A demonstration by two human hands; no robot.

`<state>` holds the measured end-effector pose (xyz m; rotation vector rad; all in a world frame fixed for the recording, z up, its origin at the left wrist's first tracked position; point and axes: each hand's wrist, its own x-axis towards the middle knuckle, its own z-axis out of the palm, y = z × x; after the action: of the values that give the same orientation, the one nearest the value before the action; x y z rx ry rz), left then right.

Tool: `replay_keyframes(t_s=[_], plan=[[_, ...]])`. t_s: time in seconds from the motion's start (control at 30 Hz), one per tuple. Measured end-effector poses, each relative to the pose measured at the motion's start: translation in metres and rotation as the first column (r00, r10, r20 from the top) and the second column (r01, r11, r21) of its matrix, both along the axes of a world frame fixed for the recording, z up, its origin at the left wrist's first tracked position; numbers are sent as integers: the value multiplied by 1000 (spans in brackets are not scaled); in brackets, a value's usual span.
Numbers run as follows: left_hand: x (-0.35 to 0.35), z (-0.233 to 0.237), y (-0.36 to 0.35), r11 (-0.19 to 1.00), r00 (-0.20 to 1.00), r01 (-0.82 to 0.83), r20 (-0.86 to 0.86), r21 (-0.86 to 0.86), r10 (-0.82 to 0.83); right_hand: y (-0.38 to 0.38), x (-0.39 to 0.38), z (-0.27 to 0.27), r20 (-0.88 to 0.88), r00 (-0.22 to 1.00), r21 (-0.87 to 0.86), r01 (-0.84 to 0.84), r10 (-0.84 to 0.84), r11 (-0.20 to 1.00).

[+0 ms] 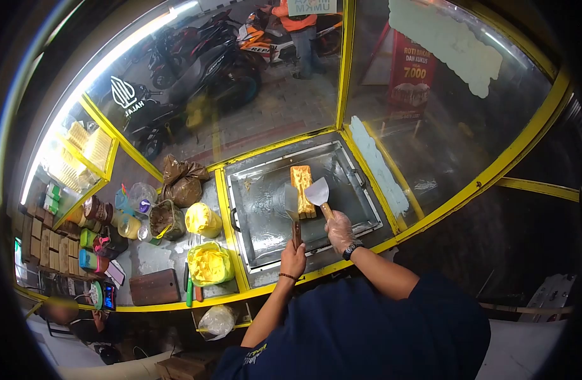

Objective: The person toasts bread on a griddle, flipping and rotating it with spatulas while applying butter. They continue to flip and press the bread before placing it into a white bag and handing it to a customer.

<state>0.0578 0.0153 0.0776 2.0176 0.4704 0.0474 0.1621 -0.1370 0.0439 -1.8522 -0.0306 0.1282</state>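
A browned loaf of bread [300, 176] lies lengthwise on the flat metal griddle [259, 232]. My left hand [293, 261], bare with a bracelet at the wrist, is closed round the wooden handle of a scraper [291, 197], whose blade stands along the loaf's left side. In a clear plastic glove, my right hand [340, 230] grips a second scraper [317, 190] by its wooden handle. That wide blade overlaps the loaf's right side in this view. A watch is on my right wrist.
Left of the griddle are a tub of yellow spread [210, 265], another yellow tub [203, 220], a dark cutting board [154, 287] and a green-handled knife [189, 292]. Yellow-framed glass [272, 152] encloses the counter. A person [297, 25] stands outside beside motorbikes; another [91, 323] is lower left.
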Motion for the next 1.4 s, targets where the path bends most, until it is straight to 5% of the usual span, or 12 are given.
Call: replay_keyframes(t_s=[0.27,0.5,0.6,0.63,0.83,0.93,1.03,1.07,1.13,1.2,1.3,1.4], plan=[[49,-27,20,988,1000,-7,7,156,6,11,45,-5,-188,982,31,30,-23,999],[25,-1,12,983,997,-23,81,182,8,0,42,-34,301,949,-138,142,-95,980],[10,1,17,989,995,-63,86,137,51,-24,38,-17,251,959,-113,161,-128,980],[8,-10,23,991,997,-69,37,116,65,-36,37,-7,-30,992,-46,124,-126,991],[7,-81,48,994,998,-49,44,95,45,-69,52,12,-525,851,42,36,-9,998],[12,-128,56,997,995,70,78,-24,-68,-71,73,1,-643,762,43,-58,72,997],[12,-85,57,761,982,-53,-171,-646,-77,-52,81,10,-415,905,-51,-119,88,992],[12,-67,59,707,981,-59,-171,-704,-89,-50,97,-26,-313,928,158,-158,202,975],[13,-52,67,785,979,-100,-201,-611,-33,-52,121,-56,77,925,-278,-339,373,899],[13,-60,81,867,981,-132,-186,-480,46,-50,121,-45,149,890,-385,-350,431,854],[8,-48,93,966,998,-56,-19,253,63,-51,106,1,-145,943,-133,-318,299,939],[5,-46,100,994,987,-38,-151,104,53,-48,97,-2,-410,887,69,-204,214,977]])
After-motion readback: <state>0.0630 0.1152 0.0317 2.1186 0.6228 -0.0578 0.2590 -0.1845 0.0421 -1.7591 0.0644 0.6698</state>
